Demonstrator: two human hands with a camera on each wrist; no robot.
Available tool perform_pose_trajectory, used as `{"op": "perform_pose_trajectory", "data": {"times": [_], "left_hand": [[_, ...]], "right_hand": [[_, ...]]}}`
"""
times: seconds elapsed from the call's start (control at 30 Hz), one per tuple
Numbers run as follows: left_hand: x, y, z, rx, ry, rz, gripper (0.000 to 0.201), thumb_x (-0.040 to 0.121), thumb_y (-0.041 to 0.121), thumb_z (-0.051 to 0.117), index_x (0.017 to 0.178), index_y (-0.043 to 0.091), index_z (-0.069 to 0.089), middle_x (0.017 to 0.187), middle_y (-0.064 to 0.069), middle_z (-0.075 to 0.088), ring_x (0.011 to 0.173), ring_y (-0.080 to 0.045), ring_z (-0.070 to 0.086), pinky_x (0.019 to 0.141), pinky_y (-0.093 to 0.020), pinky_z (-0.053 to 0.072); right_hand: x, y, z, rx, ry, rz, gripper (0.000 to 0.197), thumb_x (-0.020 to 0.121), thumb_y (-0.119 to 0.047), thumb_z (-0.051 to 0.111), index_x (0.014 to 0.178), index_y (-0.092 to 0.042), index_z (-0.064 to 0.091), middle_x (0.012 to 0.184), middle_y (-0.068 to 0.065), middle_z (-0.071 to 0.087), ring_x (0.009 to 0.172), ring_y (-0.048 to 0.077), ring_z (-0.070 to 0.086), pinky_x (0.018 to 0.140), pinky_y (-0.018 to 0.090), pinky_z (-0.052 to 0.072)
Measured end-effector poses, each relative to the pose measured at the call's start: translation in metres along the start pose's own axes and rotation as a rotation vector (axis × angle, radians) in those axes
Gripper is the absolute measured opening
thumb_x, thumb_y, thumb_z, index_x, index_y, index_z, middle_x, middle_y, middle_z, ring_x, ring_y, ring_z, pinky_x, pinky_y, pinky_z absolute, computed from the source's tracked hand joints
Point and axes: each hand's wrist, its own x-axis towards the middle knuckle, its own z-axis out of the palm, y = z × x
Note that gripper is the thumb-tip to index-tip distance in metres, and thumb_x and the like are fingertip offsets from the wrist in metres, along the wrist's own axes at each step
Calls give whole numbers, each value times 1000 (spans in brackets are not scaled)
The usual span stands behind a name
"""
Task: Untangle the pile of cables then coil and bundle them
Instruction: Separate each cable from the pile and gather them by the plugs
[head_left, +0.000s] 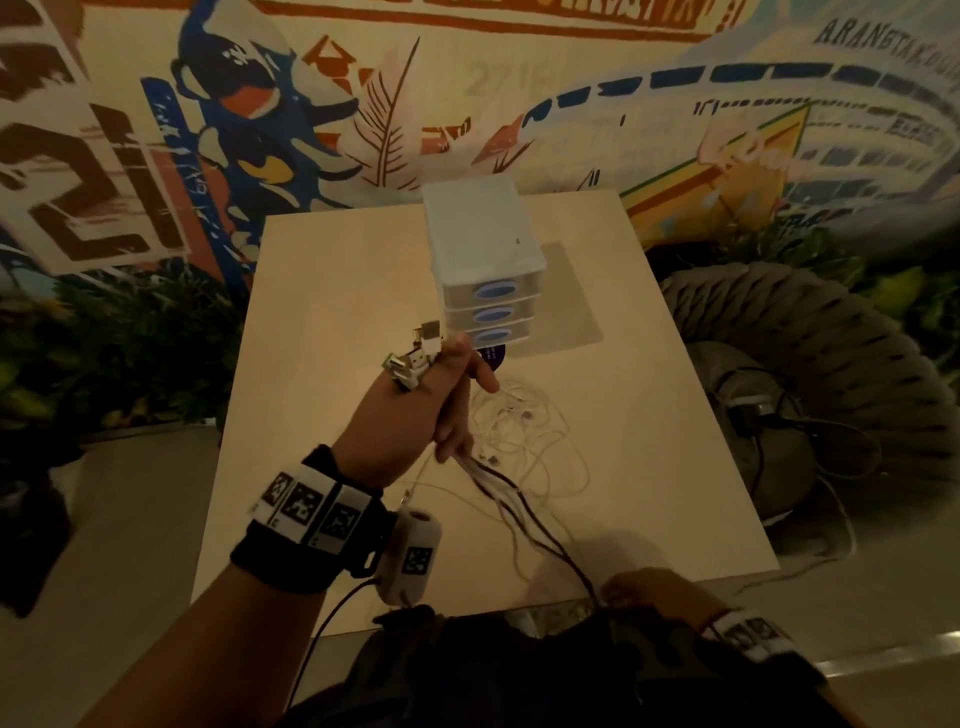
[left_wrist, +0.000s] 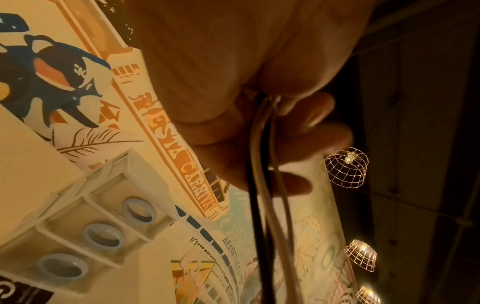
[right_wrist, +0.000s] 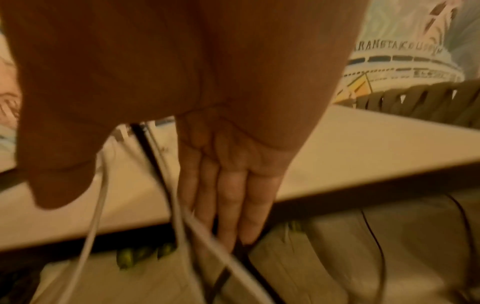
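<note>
The left hand (head_left: 415, 410) grips several cables (head_left: 511, 512) by their gathered plug ends, strands running back through the right hand (head_left: 657, 592), fingers nearly straight, while loose white loops (head_left: 524, 431) beyond the left hand on the surface (head_left: 332, 291) remain uncoiled, so bundling lies ahead.

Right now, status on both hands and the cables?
Left hand grips plug ends. Right hand runs cables at table edge. Loose white tangle still on table.
</note>
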Motion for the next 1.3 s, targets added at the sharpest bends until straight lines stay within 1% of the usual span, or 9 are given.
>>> {"op": "perform_pose_trajectory", "data": {"times": [0.07, 0.3, 0.43, 0.5, 0.57, 0.8, 0.93, 1.03, 1.3], "left_hand": [[-1, -3, 6, -14, 3, -20, 45, 103, 38, 41, 82, 6, 64, 50, -5, 27, 40, -21, 22, 48, -32, 38], [-5, -19, 27, 91, 2, -126, 41, 96, 48, 59, 75, 14, 68, 54, -13, 34, 46, -24, 33, 60, -44, 47], [-12, -23, 35, 275, -87, -70, 14, 81, 34, 64, 69, 33, 72, 58, 8, 62, 46, -8, 52, 52, -29, 46], [-14, -29, 33, 392, -28, -144, 49, 87, 2, 67, 62, 44, 72, 56, 16, 63, 54, -1, 61, 56, -19, 50], [-17, -34, 34, 538, -23, -241, 39, 85, -12, 63, 68, 20, 76, 60, 13, 60, 62, -3, 58, 68, -28, 51], [-22, -46, 47, 199, 37, -187, 25, 95, 19, 54, 79, 0, 60, 64, -15, 50, 55, -26, 46, 53, -33, 42], [-16, -45, 47, 12, 123, -52, 33, 98, 40, 54, 80, 15, 64, 66, -13, 50, 56, -24, 45, 58, -35, 44], [-12, -40, 42, -18, 154, -34, 31, 102, 37, 49, 82, 14, 58, 52, -1, 35, 46, -17, 30, 49, -30, 30], [-13, -35, 19, -198, 214, -57, 35, 107, 28, 41, 75, 17, 50, 53, 4, 21, 48, -16, 9, 46, -28, 12]], "right_hand": [[-8, -29, -29, 10, 35, -60, 80, 62, -92, 55, 115, -35, 70, 115, -11, 69, 108, 7, 65, 99, 25, 49], [-55, -164, -150, 306, 587, -634, 61, 88, -61, 60, 143, -41, 42, 139, -22, 52, 126, -2, 51, 103, 25, 44], [-49, -219, -165, 128, 493, -753, 58, 91, -54, 58, 144, -40, 40, 141, -14, 51, 125, 0, 51, 102, 30, 47], [-38, -228, -156, 3, 509, -783, 41, 97, -48, 45, 134, -32, 54, 128, -9, 59, 113, 4, 56, 92, 27, 50], [-30, -226, -147, -8, 519, -803, 32, 102, -40, 43, 123, -26, 63, 117, -7, 64, 104, 7, 59, 87, 30, 50], [-16, -193, -134, 420, 496, -758, 66, 86, -44, 73, 144, -38, 42, 140, -14, 54, 128, 0, 50, 105, 26, 44], [-4, -175, -113, 868, -23, -735, 72, 90, -10, 71, 148, -31, 35, 128, -4, 65, 117, 16, 64, 95, 38, 55], [0, -174, -99, 609, -169, -578, 5, 97, -29, 64, 97, -31, 69, 77, -2, 66, 71, 18, 63, 76, 44, 56], [13, -161, -72, 467, -63, -478, 36, 98, -55, 49, 99, -22, 64, 62, -9, 47, 56, 11, 47, 62, 29, 44]]}}
